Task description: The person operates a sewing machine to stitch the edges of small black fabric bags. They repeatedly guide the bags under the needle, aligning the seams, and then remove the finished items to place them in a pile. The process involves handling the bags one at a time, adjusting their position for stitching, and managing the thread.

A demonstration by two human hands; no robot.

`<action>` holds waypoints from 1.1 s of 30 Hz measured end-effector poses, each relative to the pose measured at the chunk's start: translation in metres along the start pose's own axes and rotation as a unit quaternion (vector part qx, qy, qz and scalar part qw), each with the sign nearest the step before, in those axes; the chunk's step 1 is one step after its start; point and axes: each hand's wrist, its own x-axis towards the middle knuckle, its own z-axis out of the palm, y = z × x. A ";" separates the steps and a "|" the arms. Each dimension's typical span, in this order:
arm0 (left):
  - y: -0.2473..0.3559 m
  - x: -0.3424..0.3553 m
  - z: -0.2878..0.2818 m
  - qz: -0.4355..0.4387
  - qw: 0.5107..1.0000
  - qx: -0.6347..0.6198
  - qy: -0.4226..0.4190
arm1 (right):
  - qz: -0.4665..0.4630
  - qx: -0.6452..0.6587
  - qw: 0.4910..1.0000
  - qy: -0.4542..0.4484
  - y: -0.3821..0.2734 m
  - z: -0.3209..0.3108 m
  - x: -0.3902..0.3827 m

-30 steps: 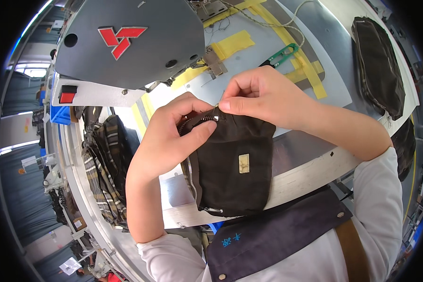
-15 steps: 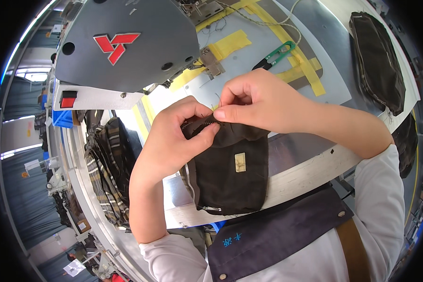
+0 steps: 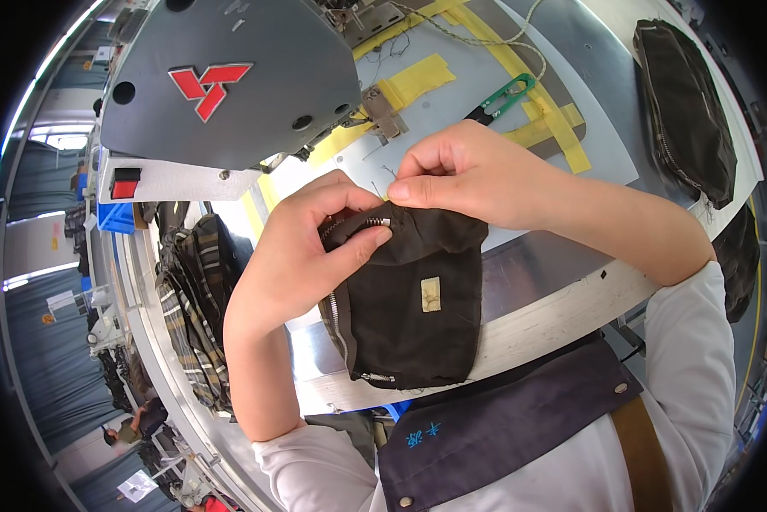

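Note:
A dark brown fabric pouch [image 3: 392, 328] hangs from my hands over the front edge of the table. It has a metal zipper [image 3: 336, 320] along its left side and a small pale patch [image 3: 431, 294] on its face. My left hand [image 3: 294, 243] pinches the pouch's upper left part between thumb and fingers, beside a metal zipper end. The fingers of my right hand [image 3: 469, 181] are closed on the pouch's top edge, close to the left fingertips. Loose thread ends stick up between the two hands.
A grey sewing machine head [image 3: 230, 85] stands at the far left. Green-handled thread snips [image 3: 505, 98] lie on the taped plate [image 3: 605, 154]. Another dark zippered pouch [image 3: 686, 115] rests at the right. Plaid fabric [image 3: 197, 299] is piled at the left.
Both hands and the pouch have shifted slightly left. More of the metal zipper end now shows beside my left thumb, and the top edge is turned more into view.

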 end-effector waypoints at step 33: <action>-0.029 -0.007 0.027 -0.010 0.987 -0.158 0.038 | -0.029 -0.033 0.999 -0.020 0.007 0.003 0.000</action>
